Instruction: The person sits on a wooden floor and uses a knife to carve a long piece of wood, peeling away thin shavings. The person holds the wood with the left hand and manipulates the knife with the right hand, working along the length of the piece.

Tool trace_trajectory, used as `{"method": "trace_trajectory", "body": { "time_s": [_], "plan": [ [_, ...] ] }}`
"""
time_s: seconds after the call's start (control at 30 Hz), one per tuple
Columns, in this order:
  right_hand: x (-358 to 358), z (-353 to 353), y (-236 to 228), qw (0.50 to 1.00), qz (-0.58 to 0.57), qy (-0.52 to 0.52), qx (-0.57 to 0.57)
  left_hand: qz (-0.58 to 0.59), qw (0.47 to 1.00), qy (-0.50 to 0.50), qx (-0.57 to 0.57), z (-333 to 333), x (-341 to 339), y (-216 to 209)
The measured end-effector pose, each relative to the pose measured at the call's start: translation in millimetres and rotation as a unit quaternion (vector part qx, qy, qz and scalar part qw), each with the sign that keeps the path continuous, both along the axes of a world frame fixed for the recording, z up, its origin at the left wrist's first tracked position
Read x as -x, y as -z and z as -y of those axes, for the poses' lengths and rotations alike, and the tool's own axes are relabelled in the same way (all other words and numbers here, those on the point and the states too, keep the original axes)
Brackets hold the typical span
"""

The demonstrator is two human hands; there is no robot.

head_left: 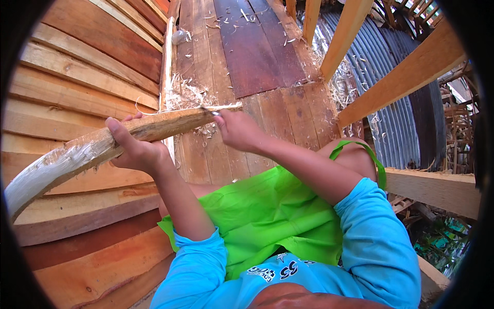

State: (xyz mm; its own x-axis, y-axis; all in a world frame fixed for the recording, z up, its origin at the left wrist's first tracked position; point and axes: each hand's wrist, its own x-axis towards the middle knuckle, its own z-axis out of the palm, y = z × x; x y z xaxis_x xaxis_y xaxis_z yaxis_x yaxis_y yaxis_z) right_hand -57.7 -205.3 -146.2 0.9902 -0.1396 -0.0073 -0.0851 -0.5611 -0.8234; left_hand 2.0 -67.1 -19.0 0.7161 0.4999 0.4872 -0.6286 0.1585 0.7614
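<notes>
Left hand (pixel 138 149) around one pole (pixel 172 123); right hand (pixel 239 131) around one knife (pixel 209 110)

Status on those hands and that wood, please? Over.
Left fingers around the curved wood; right fingers holding what looks like a small blade near its far end; curly shavings scattered beside that end.

Tan & red-brown wood-plank wall (pixel 103 95), L side. Brown wood-board floor (pixel 272 118) w/ darker red-brown panel (pixel 252 56) toward top. Small translucent roundish obj. (pixel 179 37) nr wall's foot. R side: pale squared timber bars (pixel 401 78), grey corrugated metal sheet (pixel 393 129) beyond, green foliage (pixel 453 226) lower R.
</notes>
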Motion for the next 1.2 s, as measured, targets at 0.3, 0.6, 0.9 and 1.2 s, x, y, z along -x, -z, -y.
{"method": "trace_trajectory", "body": {
  "time_s": [0.3, 0.6, 0.9, 1.2],
  "plan": [
    [-6.1, 2.5, -20.8, 0.989, -0.001, -0.086, -0.121, -0.007, 0.998, -0.054, -0.014, 10.9, 8.8, -5.8],
    [-13.7, 26.8, 25.8, 0.993, -0.066, -0.050, -0.087, 0.012, 0.987, 0.156, 0.020, -6.2, -5.3, 7.7],
    [-12.8, 18.9, 17.5, 0.976, -0.097, -0.060, -0.187, -0.019, 0.993, 0.111, -0.025, -8.5, -15.2, 15.9],
    [-11.5, 18.8, 20.0, 0.985, 0.083, -0.028, -0.150, -0.015, 0.994, 0.102, -0.032, 7.5, 3.3, 8.1]
  ]
}}
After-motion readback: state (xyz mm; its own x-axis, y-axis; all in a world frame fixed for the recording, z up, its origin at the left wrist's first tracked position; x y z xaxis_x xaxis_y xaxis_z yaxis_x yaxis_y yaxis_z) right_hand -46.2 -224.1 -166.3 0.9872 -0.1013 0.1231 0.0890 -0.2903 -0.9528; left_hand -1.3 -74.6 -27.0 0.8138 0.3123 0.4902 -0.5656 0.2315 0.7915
